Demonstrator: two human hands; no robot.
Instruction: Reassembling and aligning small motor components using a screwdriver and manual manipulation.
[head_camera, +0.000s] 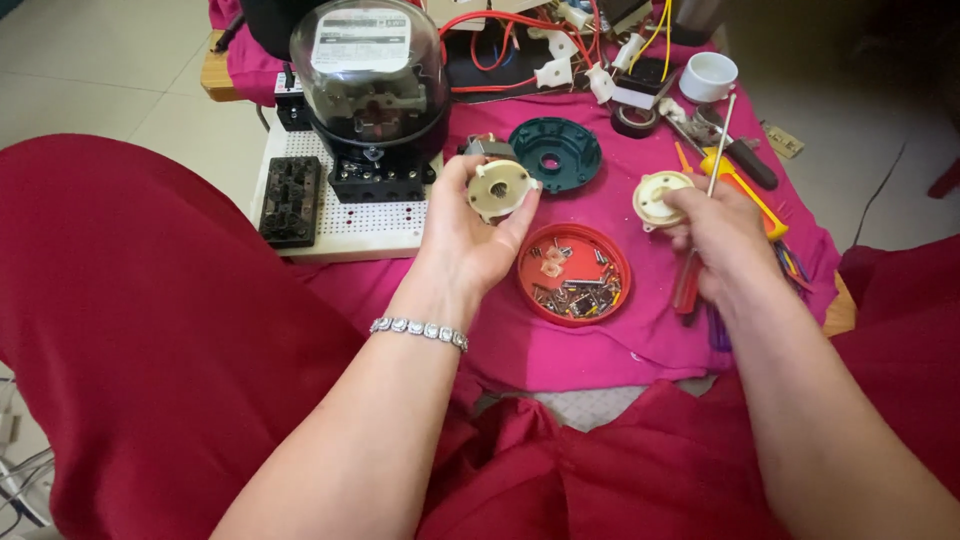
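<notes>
We work at a low table (640, 345) draped in pink cloth, on pale floor tiles (90, 70). Our left hand (470, 235) grasps a cream disc (499, 189) above the table's middle; our right hand (720, 240) clenches a cream part (658, 197) and a screwdriver (705, 230) toward the right edge.

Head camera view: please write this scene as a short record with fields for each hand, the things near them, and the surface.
left hand: holds a cream round plastic part with a centre hole, a small motor behind it
right hand: holds a second cream round part and a red-handled screwdriver, shaft pointing up
between hands: red lid with small metal parts
behind: dark green round cover; electricity meter with clear dome on white perforated board
surface: pink cloth
</notes>
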